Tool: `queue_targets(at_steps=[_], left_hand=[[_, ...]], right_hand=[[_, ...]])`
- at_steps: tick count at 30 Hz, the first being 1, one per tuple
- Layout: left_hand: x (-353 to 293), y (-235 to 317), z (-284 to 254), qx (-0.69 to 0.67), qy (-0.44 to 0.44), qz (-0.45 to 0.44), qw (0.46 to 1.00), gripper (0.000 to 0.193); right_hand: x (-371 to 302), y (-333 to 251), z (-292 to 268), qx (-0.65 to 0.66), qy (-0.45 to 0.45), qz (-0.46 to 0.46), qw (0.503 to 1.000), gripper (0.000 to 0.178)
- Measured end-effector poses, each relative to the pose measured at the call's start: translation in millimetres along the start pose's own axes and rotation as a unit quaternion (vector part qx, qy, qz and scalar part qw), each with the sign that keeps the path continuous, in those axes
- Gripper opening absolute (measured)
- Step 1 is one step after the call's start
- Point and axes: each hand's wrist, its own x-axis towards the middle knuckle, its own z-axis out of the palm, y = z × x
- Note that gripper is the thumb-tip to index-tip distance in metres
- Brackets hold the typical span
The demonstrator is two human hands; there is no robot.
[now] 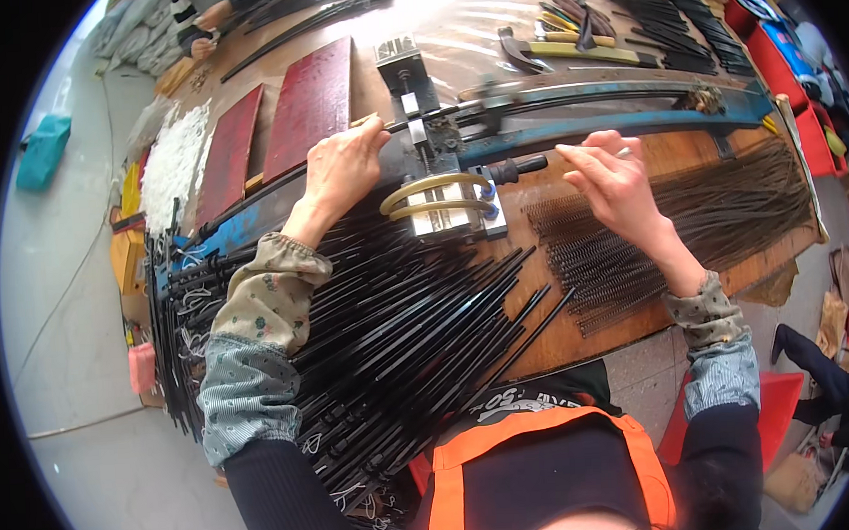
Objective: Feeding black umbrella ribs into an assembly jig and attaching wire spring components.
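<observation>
My left hand (340, 174) is closed, thumb and finger pinching a thin black rod (398, 126) at the metal clamp of a bench fixture (422, 156). To the right of the fixture, my right hand (613, 186) is raised with its fingers bent. A small white piece (624, 152) shows at its curled fingers; most of it is hidden. The right fingertips are apart from a black knobbed fitting (518, 169) on the fixture. Two yellowish hoses (436, 194) loop over the fixture's silver block. A blurred part (500, 105) sits on the long rail behind.
Many black rods (418, 322) lie fanned out before me. Long coil springs (632, 237) cover the right of the wooden table. Dark red boards (309, 104) and a white heap (176, 162) lie left. A hammer (576, 52) rests behind the rail. Another person's hands (208, 28) show far left.
</observation>
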Motion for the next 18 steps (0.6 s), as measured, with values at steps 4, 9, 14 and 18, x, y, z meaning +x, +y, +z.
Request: queue_targets(at_steps=[4, 9, 14, 18], left_hand=[[1, 2, 3, 0.015, -0.011, -0.013, 1.0, 0.014], [-4, -18, 14, 0.037, 0.017, 0.012, 0.999, 0.02], [2, -8, 23, 0.048, 0.094, 0.07, 0.992, 0.011], [15, -25, 15, 0.08, 0.099, 0.172, 0.977, 0.009]], right_hand=[[-2, -6, 18, 0.053, -0.019, 0.015, 0.998, 0.043], [7, -15, 48, 0.238, 0.012, 0.044, 0.97, 0.02], [18, 7, 46, 0.335, -0.108, 0.139, 0.926, 0.036], [-27, 1, 43, 0.169, -0.249, 0.085, 0.95, 0.056]])
